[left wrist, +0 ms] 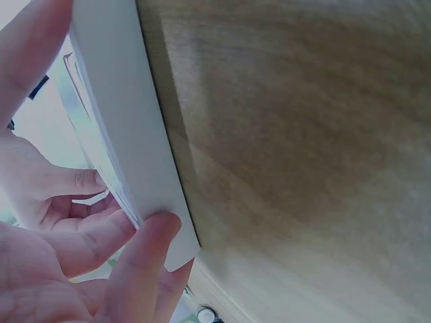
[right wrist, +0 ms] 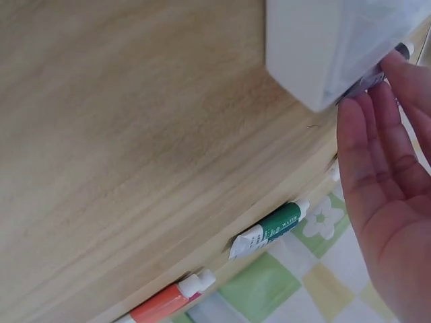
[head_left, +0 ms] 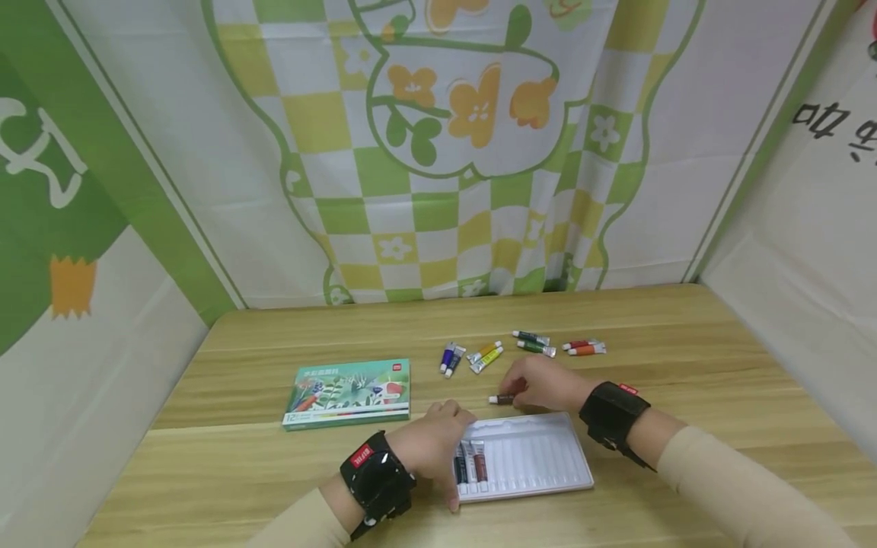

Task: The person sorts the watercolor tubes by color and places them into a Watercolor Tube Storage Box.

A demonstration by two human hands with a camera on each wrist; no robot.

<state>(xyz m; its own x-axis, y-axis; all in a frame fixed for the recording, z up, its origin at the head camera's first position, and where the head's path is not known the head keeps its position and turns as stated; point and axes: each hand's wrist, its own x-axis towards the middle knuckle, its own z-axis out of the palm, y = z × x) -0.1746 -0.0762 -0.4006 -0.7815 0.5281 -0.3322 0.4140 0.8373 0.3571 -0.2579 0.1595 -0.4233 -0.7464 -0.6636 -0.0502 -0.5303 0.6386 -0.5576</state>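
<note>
Fingers (left wrist: 138, 269) of the person's left hand (head_left: 432, 443) grip the left end of a white slotted tray (head_left: 541, 457) on the tabletop (head_left: 226, 487), bent round its edge. Three paint tubes (head_left: 481, 464) show upright-aligned at that end. Just beyond the tray's far edge, the right hand's (head_left: 548, 383) fingers are drawn together, pinching a dark brown tube (head_left: 503, 399). Well left of that lies a teal box (head_left: 349, 392). Farther back, eight loose tubes (head_left: 487, 359) rest in pairs; behind them hangs a checked curtain (head_left: 384, 167).
</note>
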